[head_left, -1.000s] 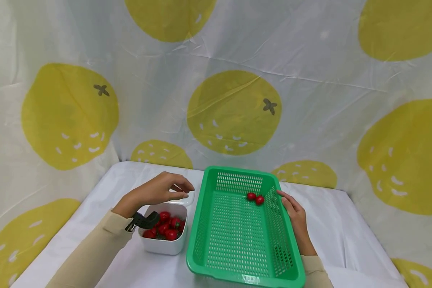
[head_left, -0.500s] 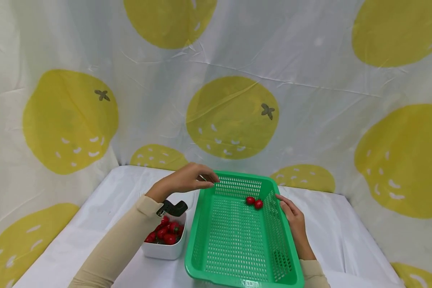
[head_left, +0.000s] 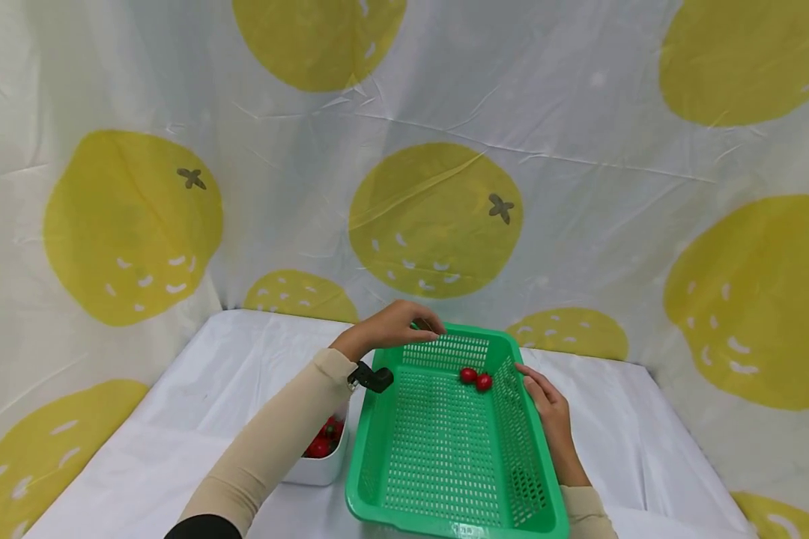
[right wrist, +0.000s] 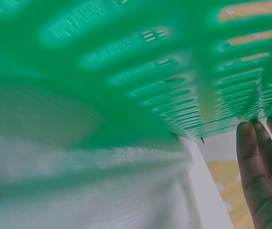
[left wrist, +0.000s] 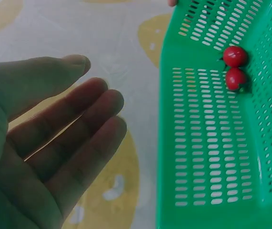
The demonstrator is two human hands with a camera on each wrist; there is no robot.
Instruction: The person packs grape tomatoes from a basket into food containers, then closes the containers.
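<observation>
Above the far left part of a green plastic basket point(head_left: 383, 518), my left hand point(head_left: 394, 326) hovers with loosely bent fingers and nothing held. The left wrist view shows that palm bare, its fingers point(left wrist: 85, 124) apart from the basket's rim. Two cherry tomatoes point(head_left: 476, 379) lie side by side in the basket's far right corner. My right hand point(head_left: 549, 404) touches the basket's right side, and the right wrist view shows its straight fingers point(right wrist: 248, 148) against the slotted wall from outside.
Left of the basket, a white box point(head_left: 313, 471) holds several more cherry tomatoes point(head_left: 320, 448), partly hidden by my left forearm. A white cloth point(head_left: 620, 427) covers the table. Behind it hangs a curtain point(head_left: 580, 247) with yellow fruit prints.
My left hand has moved right, from over the white box to above the basket. The right hand stays at the basket's side, and the two tomatoes inside have not moved.
</observation>
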